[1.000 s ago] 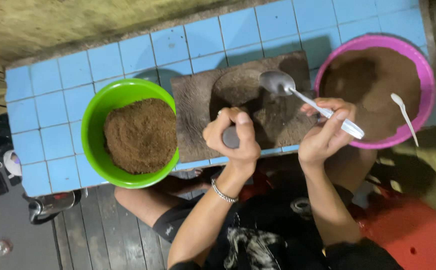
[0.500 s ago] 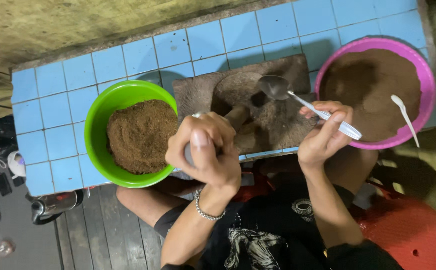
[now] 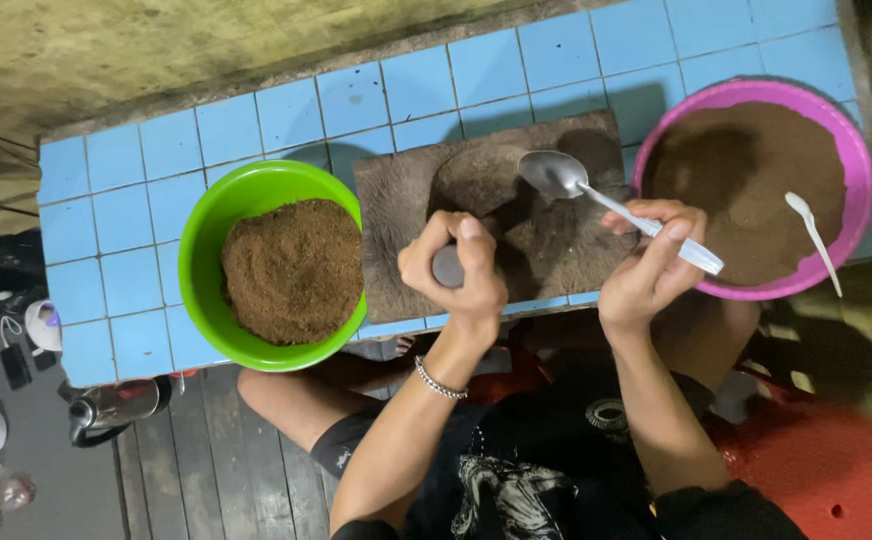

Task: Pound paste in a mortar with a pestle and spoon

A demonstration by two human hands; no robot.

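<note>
The work in hand looks like grinding: brown stuff is being crushed on a flat stone slab, with a spoon ready to gather it. By my reading, the next move calls for a firm press and rub of the stone against the slab while the spoon keeps the loose material herded toward the middle.

Nearest the camera are the person's forearms, coming up from a dark printed shirt; a beaded bracelet [image 3: 440, 380] sits on the left wrist. The left hand [image 3: 456, 268] is closed tight, fingers wrapped fully round a small grey grinding stone [image 3: 447, 266], which pokes out between thumb and fingers and bears down on the near part of the slab. The right hand [image 3: 649, 264] is curled in a loose pinch round the handle of a metal spoon [image 3: 596, 195], thumb on top; the bowl of the spoon lies on the slab, just beyond the stone.

The stone slab [image 3: 396, 210] rests on a blue tiled counter [image 3: 116, 190], between two bowls. To the left, touching the slab's edge, is a green bowl [image 3: 201, 230] heaped with coarse brown powder [image 3: 294, 270]. To the right is a pink bowl [image 3: 851, 150] holding darker, finer powder, with a small white spoon [image 3: 814, 235] leaning over its near rim. Beyond the counter is a rough, stained wall.
</note>
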